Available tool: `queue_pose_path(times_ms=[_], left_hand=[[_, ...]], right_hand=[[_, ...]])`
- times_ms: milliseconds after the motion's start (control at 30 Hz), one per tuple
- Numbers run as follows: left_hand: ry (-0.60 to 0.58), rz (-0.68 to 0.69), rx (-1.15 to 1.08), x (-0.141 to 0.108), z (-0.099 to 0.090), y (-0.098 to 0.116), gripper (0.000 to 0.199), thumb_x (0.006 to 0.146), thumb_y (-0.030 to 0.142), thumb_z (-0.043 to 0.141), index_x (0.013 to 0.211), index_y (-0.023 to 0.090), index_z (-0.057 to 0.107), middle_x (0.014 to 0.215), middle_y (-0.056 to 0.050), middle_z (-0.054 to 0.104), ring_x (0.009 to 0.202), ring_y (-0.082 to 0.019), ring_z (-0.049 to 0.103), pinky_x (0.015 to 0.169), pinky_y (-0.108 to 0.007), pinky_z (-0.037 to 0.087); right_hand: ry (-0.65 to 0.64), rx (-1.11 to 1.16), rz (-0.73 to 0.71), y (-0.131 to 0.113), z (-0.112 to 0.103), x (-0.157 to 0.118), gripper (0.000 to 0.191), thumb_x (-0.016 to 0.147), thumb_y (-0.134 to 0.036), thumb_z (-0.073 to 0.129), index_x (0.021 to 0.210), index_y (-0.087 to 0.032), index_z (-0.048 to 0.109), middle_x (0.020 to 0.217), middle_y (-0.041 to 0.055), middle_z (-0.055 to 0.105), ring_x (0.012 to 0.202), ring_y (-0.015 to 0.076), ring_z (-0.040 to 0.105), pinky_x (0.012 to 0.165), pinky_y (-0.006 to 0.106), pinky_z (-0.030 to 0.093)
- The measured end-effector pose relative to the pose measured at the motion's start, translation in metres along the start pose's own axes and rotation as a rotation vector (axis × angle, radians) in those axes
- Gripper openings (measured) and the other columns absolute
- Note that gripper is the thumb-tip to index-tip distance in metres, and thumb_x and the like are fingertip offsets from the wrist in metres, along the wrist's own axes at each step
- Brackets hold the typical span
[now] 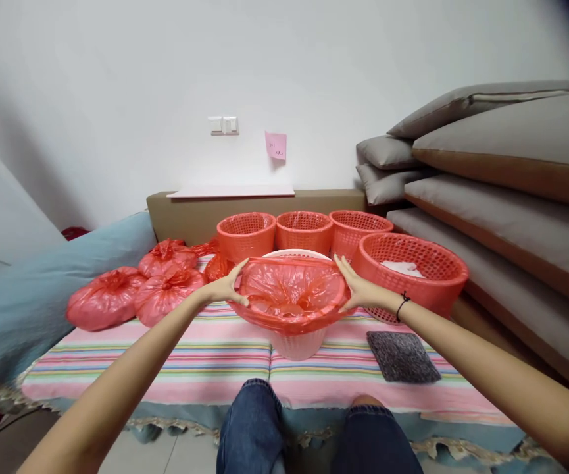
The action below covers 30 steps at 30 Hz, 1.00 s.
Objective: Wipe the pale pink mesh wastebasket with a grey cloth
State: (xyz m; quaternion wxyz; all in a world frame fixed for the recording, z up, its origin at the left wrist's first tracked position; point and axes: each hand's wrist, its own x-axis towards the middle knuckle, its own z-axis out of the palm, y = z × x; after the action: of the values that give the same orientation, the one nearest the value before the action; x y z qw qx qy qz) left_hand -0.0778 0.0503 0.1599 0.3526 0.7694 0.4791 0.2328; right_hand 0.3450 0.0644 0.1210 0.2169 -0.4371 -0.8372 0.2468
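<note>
A thin red plastic bag (291,319) is spread over the mouth of a white plastic basket (298,345), its middle sagging inward in creases. At the bag's left edge, my left hand (225,287) grips the film, thumb and fingers spread along the rim. My right hand (358,288), a dark band at its wrist, holds the right edge in the same way. Between the two hands the bag's far edge is drawn fairly straight. Part of the basket's white back rim shows behind the film; most of its inside is hidden.
Red baskets (304,230) stand behind, and a larger one (412,289) with white material inside is at right. Several filled red bags (106,299) lie left. A dark grey square pad (402,357) rests on the striped cloth (205,368). Grey cushions (506,145) are stacked right.
</note>
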Motion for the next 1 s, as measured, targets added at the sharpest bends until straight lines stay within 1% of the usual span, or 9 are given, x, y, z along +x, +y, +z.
queue_pose_path(times_ms=[100,233,367,433,500,633,733,833,1000], left_hand=[[0.06,-0.101,-0.242,0.008,0.0,-0.008,0.124,0.067,0.055,0.08,0.161,0.025,0.006,0.166,-0.022,0.017,0.151,-0.036,0.025,0.116,-0.05,0.034],[0.263,-0.208,-0.347,0.025,0.009,-0.016,0.084,0.085,0.064,0.058,0.155,0.028,0.031,0.165,-0.016,0.026,0.146,-0.032,0.037,0.105,-0.042,0.047],[0.39,-0.166,-0.245,0.033,0.015,-0.011,0.067,0.08,0.059,0.066,0.133,0.019,0.058,0.141,-0.018,0.058,0.128,-0.032,0.055,0.095,-0.039,0.051],[0.376,-0.128,-0.161,0.033,0.017,-0.003,0.067,0.075,0.058,0.07,0.125,0.015,0.062,0.121,-0.016,0.069,0.111,-0.031,0.064,0.087,-0.039,0.052],[0.354,-0.063,-0.046,0.033,0.02,0.007,0.064,0.074,0.057,0.071,0.121,0.015,0.064,0.111,-0.012,0.071,0.098,-0.027,0.066,0.085,-0.038,0.051],[0.461,-0.034,0.199,0.039,0.023,0.023,0.035,0.08,0.05,0.063,0.097,0.019,0.068,0.09,-0.006,0.071,0.083,-0.023,0.062,0.083,-0.036,0.047],[0.561,-0.044,0.125,0.049,0.02,0.026,0.028,0.077,0.044,0.064,0.064,0.021,0.054,0.07,-0.003,0.06,0.08,-0.022,0.056,0.083,-0.036,0.044],[0.544,-0.047,-0.071,0.057,0.019,0.021,0.039,0.074,0.047,0.064,0.056,0.022,0.04,0.061,0.0,0.051,0.079,-0.022,0.054,0.082,-0.035,0.045],[0.295,-0.087,-0.274,0.06,0.031,0.01,0.035,0.079,0.053,0.057,0.069,0.02,0.06,0.066,-0.006,0.064,0.074,-0.023,0.062,0.074,-0.039,0.052]], right_hand=[[-0.032,0.168,0.039,0.0,-0.006,0.007,0.156,0.051,-0.038,0.091,0.156,-0.02,-0.023,0.166,0.0219,-0.011,0.154,0.033,0.008,0.123,0.048,0.019],[-0.118,0.401,0.073,0.0,-0.018,0.011,0.149,0.056,-0.045,0.088,0.158,-0.022,-0.018,0.168,0.0193,0.009,0.151,0.0304,0.025,0.119,0.046,0.031],[-0.085,0.493,0.144,-0.003,-0.027,0.012,0.103,0.078,-0.058,0.071,0.16,-0.021,0.021,0.16,0.0168,0.036,0.14,0.029,0.046,0.109,0.042,0.046],[0.002,0.408,0.154,-0.002,-0.027,0.014,0.075,0.081,-0.058,0.067,0.142,-0.017,0.052,0.145,0.0169,0.056,0.126,0.0298,0.058,0.103,0.042,0.049],[0.105,0.302,0.148,0.001,-0.023,0.018,0.057,0.079,-0.058,0.068,0.115,-0.014,0.068,0.121,0.0156,0.07,0.109,0.0293,0.064,0.097,0.042,0.05],[0.353,0.217,0.159,0.007,-0.014,0.031,0.046,0.075,-0.063,0.064,0.081,-0.017,0.065,0.084,0.0073,0.07,0.085,0.0244,0.062,0.083,0.039,0.049],[0.389,0.254,0.144,0.007,-0.011,0.042,0.047,0.077,-0.066,0.058,0.07,-0.02,0.06,0.077,0.0048,0.067,0.083,0.0237,0.06,0.081,0.038,0.048],[0.343,0.316,0.131,0.002,-0.006,0.049,0.049,0.083,-0.066,0.052,0.076,-0.019,0.065,0.08,0.0059,0.07,0.085,0.0247,0.062,0.081,0.037,0.05],[0.15,0.714,0.161,-0.012,0.017,0.055,0.05,0.09,-0.064,0.045,0.102,-0.02,0.066,0.095,0.009,0.074,0.094,0.0254,0.067,0.083,0.038,0.054]])
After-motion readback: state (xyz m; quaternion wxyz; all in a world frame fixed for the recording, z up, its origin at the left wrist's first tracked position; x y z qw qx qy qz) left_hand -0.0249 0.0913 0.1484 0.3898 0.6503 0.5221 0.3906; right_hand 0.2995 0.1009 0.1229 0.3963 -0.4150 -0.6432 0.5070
